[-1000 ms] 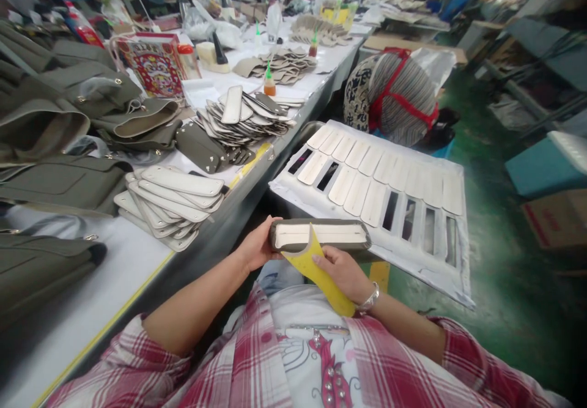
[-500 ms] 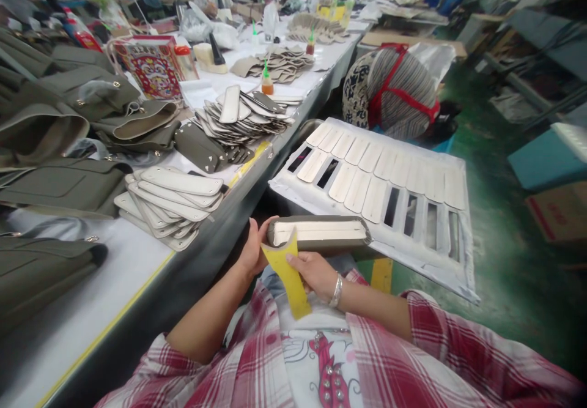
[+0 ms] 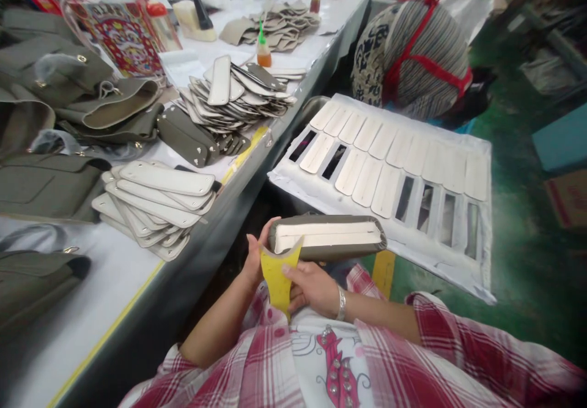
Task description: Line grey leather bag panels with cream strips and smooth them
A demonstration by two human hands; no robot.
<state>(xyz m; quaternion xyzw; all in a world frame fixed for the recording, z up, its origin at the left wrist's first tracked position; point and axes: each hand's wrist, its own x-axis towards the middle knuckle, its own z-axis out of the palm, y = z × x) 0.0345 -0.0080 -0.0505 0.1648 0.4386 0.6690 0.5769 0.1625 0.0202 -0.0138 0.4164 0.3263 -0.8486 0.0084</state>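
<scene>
A dark olive-grey bag piece [image 3: 337, 251] with a cream panel [image 3: 330, 235] facing up is in front of my body. My left hand [image 3: 254, 260] grips its left end, with some fingers hidden behind the piece. Pinched in my right hand [image 3: 317, 288] is a flat yellow template [image 3: 276, 278], whose concave curved top edge lies against the left end of the cream panel. Whether the edge presses on the panel or just overlaps it, I cannot tell.
Right of the bag piece stands a white rack [image 3: 482, 268] bearing rows of cream panels. A person [image 3: 426, 59] bends behind it. On the left table are stacked pale straps [image 3: 160, 181], olive bags [image 3: 50, 185], a glue bottle [image 3: 263, 53] and a red box [image 3: 121, 35].
The view has tilted down and shifted. My right hand has turned the yellow template more upright, its lower end moving left. The bag piece is still in my left hand.
</scene>
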